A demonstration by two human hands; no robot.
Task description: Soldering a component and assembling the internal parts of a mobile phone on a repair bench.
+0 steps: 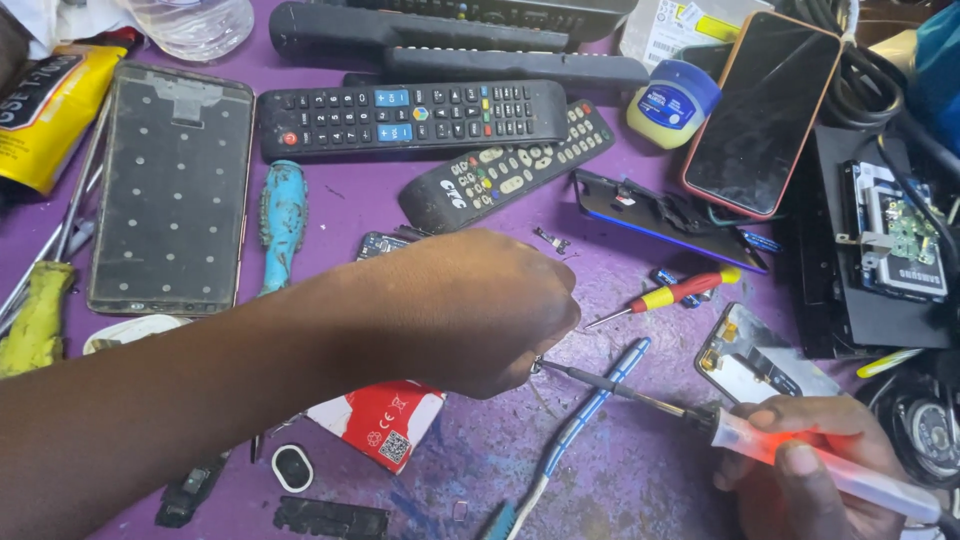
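Observation:
My left hand (470, 310) reaches in from the left across the purple mat (640, 460), fingers curled shut around something small that I cannot make out. My right hand (810, 470) at the lower right grips a soldering iron (800, 450) with a translucent, red-glowing handle. Its thin metal tip (560, 370) points left and meets the underside of my left fist. A blue-handled tool (590, 410) lies under the iron's shaft.
Two remote controls (410, 118) (510, 165) lie at the back, a phone frame (170, 190) at left, a dark phone (765, 110) at right. A red-yellow screwdriver (680, 292), a red-white box (385, 420), a small screen part (755, 360) and a circuit board (900, 240) sit around.

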